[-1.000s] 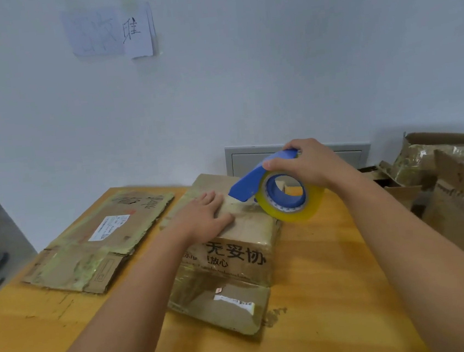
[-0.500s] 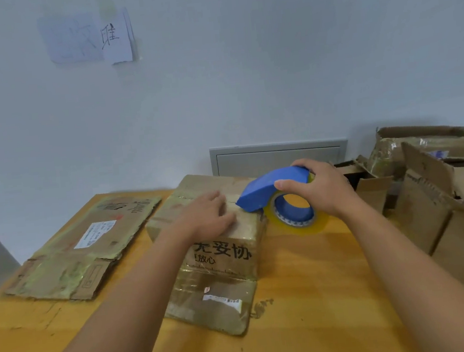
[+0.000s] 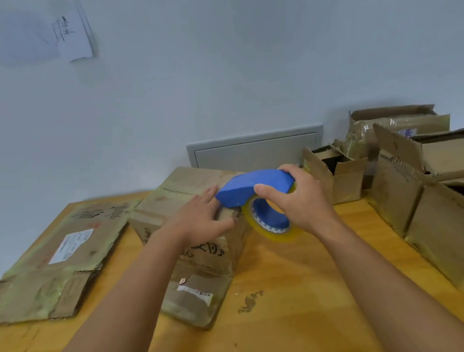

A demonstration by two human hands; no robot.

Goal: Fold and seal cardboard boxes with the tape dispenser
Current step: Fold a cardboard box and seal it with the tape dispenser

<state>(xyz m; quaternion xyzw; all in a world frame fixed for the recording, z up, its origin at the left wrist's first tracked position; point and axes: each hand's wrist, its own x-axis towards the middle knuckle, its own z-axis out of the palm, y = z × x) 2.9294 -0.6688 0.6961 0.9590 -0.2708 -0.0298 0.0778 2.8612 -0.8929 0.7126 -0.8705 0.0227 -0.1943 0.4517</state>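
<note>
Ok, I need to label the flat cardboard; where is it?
Head view: the flattened cardboard lies on the table's left side, beside the box.

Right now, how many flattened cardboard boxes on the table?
1: the flattened box lies at the table's left side, beside the folded box under the left hand. The right-side pile may hide more.

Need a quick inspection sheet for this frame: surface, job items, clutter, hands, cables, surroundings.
Surface: wooden table, dark smudge near the middle.
Job's things: cardboard box standing on the table; blue tape dispenser with a yellowish roll at the box's top right edge.
Clutter: flattened carton on the left; opened cartons on the right.
Hands: left hand rests flat on the box top; right hand grips the dispenser.
Cables: nothing seen.
Surroundings: pale wall, paper note, grey panel.
</note>
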